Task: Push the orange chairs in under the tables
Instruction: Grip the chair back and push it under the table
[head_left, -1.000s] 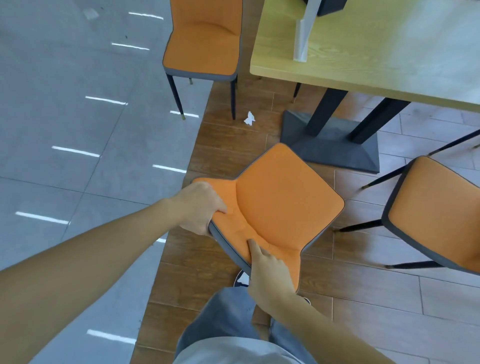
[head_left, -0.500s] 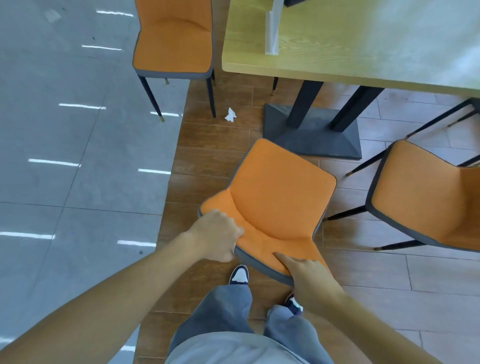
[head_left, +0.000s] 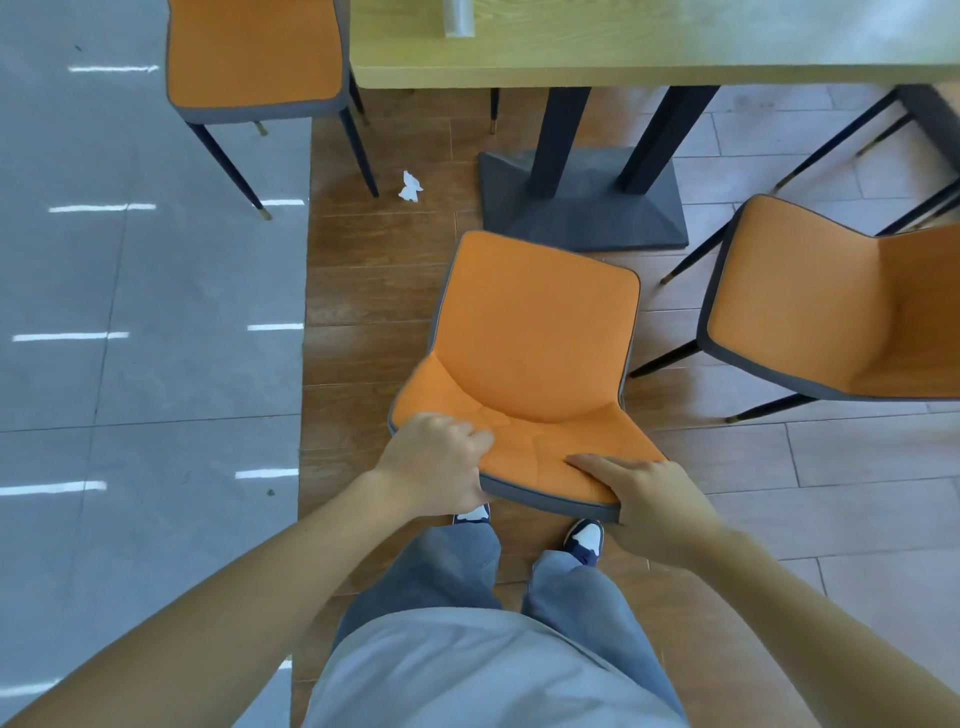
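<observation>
Middle chair (head_left: 535, 332) is gripped at the backrest top by both hands: left hand (head_left: 436, 465) clenched over the left corner, right hand (head_left: 641, 499) clamped on the right. Seat faces the worktop (head_left: 649, 57), well short of it, base (head_left: 582, 208) just ahead. Two-corner grip likely chosen so the push is kept straight.

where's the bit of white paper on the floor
In the head view, upper left of centre: the crumpled white paper lies on the wooden floor, between the far-left chair's leg and the table base.

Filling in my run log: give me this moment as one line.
left hand: gripping chair back | right hand: gripping chair back | chair: facing table, not yet under
</observation>
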